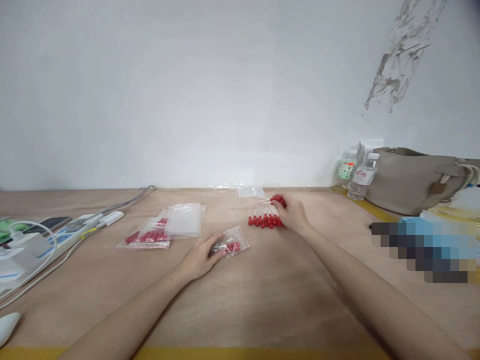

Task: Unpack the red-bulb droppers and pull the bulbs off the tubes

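Observation:
My left hand [200,257] is closed on the edge of a small clear zip bag [240,237], which lies on the table with a few red-tipped pieces inside. Over to the right, my right hand [294,214] pinches some red-tipped white sticks [277,200]; their thin white ends point left. Just beside and below that hand is a row of similar red-tipped sticks [264,220], red ends toward me. The exact number in my right hand is hidden by the fingers.
Filled clear bags [148,237] lie at left, next to flat bags [185,219]. Another flat bag [250,192] is by the wall. A power strip [65,245] with cables and a phone [48,225] occupy the far left. Bottles [363,177] and a beige handbag [408,180] stand at right.

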`<action>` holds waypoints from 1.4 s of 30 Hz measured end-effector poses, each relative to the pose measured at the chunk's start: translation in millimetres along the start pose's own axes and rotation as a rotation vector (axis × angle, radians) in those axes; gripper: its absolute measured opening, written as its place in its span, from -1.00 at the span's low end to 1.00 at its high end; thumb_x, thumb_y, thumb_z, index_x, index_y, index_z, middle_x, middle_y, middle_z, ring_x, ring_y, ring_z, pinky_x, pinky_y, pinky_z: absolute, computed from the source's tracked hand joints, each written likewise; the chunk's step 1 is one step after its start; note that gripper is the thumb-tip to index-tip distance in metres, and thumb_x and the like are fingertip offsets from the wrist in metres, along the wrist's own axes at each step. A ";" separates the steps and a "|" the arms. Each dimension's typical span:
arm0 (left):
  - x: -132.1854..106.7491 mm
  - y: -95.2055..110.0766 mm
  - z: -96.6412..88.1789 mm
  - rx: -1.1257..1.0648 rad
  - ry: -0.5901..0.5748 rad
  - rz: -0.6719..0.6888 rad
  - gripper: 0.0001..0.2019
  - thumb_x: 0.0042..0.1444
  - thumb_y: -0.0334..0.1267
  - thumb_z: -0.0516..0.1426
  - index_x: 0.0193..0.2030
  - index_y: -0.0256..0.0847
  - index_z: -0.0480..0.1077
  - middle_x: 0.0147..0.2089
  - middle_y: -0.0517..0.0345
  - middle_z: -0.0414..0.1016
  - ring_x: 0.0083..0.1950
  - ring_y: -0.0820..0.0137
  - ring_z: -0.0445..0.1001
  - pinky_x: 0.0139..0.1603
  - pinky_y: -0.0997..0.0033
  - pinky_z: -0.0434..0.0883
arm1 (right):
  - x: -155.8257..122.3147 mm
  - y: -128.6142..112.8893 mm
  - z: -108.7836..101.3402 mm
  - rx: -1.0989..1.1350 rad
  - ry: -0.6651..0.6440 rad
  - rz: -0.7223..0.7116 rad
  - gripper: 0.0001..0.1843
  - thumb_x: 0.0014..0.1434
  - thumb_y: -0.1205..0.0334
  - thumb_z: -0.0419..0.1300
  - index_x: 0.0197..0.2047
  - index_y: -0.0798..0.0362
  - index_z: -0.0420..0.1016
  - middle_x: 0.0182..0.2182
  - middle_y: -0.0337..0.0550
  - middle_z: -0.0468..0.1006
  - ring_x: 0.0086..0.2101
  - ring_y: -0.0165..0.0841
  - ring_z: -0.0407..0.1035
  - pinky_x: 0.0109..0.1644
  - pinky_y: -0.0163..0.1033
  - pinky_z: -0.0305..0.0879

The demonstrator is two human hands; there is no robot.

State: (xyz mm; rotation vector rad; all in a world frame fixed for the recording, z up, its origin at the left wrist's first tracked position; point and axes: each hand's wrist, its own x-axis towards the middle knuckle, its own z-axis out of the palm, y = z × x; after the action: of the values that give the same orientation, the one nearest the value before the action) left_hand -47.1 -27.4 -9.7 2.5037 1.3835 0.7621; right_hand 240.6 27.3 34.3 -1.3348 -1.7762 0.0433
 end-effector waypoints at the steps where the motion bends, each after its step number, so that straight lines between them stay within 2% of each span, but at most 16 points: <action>1: 0.0 -0.5 0.9 0.001 0.004 0.004 -0.58 0.10 -0.06 -0.01 0.08 -0.12 0.18 0.04 0.11 0.32 0.03 0.29 0.31 0.02 0.31 0.28 | 1.2 -4.8 11.5 -0.209 -0.053 -0.081 -0.75 0.21 0.28 -0.15 -0.13 0.08 0.27 -0.25 -0.12 0.46 -0.29 -0.43 0.34 -0.23 -0.34 0.22; 5: -1.0 -1.8 3.0 -0.003 -0.002 0.007 -0.58 0.10 -0.07 0.00 0.09 -0.13 0.18 0.05 0.10 0.32 0.05 0.29 0.30 0.04 0.30 0.26 | 1.2 -19.6 53.2 -0.391 -0.156 -0.146 -0.73 0.15 0.42 -0.10 -0.12 0.11 0.30 -0.25 -0.02 0.45 -0.20 -0.31 0.28 -0.19 -0.28 0.14; 9: -1.7 -1.6 3.0 -0.024 -0.007 0.010 -0.59 0.10 -0.07 -0.01 0.09 -0.13 0.18 0.04 0.10 0.33 0.04 0.29 0.30 0.03 0.30 0.27 | -4.3 -24.4 72.0 -0.527 -0.233 -0.167 -0.72 0.08 0.45 -0.05 -0.13 0.14 0.33 -0.23 0.08 0.42 -0.17 -0.23 0.23 -0.13 -0.17 0.06; 17: -0.7 0.0 1.9 -0.052 -0.019 0.025 -0.59 0.11 -0.07 -0.01 0.08 -0.15 0.19 0.03 0.07 0.33 0.02 0.28 0.31 0.01 0.29 0.28 | -17.5 -25.6 69.3 -0.630 -0.276 -0.152 -0.61 0.10 0.12 -0.10 -0.07 0.09 0.34 -0.06 0.08 0.32 -0.05 -0.09 0.10 0.02 0.10 -0.22; 23: -0.9 -0.4 2.4 -0.047 -0.014 0.026 -0.61 0.11 -0.09 -0.01 0.07 -0.14 0.21 0.03 0.09 0.34 0.03 0.30 0.31 0.03 0.31 0.27 | -18.2 -24.2 67.4 -0.611 -0.275 -0.172 -0.51 0.09 -0.06 -0.10 -0.07 0.07 0.35 -0.04 0.06 0.31 -0.02 -0.08 0.07 0.07 0.20 -0.40; 25: -0.9 -0.6 2.4 -0.050 -0.015 0.028 -0.61 0.11 -0.09 -0.01 0.08 -0.13 0.20 0.03 0.10 0.34 0.02 0.31 0.31 0.02 0.32 0.27 | -18.2 -23.9 66.8 -0.603 -0.270 -0.161 -0.46 0.11 -0.10 -0.16 -0.07 0.08 0.36 -0.08 0.07 0.35 -0.04 -0.09 0.10 0.06 0.20 -0.38; 29: -0.9 -0.2 1.9 -0.051 -0.020 0.029 -0.61 0.12 -0.09 -0.01 0.07 -0.14 0.20 0.04 0.10 0.33 0.03 0.30 0.31 0.03 0.32 0.26 | -18.4 -26.0 66.7 -0.615 -0.259 -0.146 -0.49 0.16 -0.03 -0.18 -0.11 0.13 0.39 -0.16 0.09 0.40 -0.10 -0.12 0.17 0.06 0.15 -0.32; 35: -1.5 2.9 -0.3 -0.060 -0.028 0.040 -0.62 0.12 -0.09 -0.02 0.06 -0.13 0.21 0.04 0.10 0.32 0.03 0.31 0.31 0.03 0.33 0.26 | -18.4 -33.8 68.9 -0.625 -0.223 -0.125 -0.54 0.19 0.12 -0.20 -0.07 0.21 0.35 -0.08 0.17 0.33 -0.09 -0.14 0.17 0.05 0.08 -0.24; 42: -1.0 5.3 -1.3 -0.059 -0.037 0.047 -0.63 0.12 -0.09 -0.02 0.05 -0.13 0.23 0.03 0.10 0.33 0.03 0.31 0.31 0.03 0.32 0.27 | -21.3 -37.1 77.6 -0.631 -0.225 -0.073 -0.44 0.13 -0.05 -0.14 -0.07 0.25 0.34 -0.11 0.24 0.34 -0.07 -0.06 0.12 0.02 0.11 -0.21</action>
State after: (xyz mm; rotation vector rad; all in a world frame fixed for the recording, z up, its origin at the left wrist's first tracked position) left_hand -44.3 -31.2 -6.9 2.4999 1.2756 0.7501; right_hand 162.4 30.0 -7.3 -1.7512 -2.1257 -0.4587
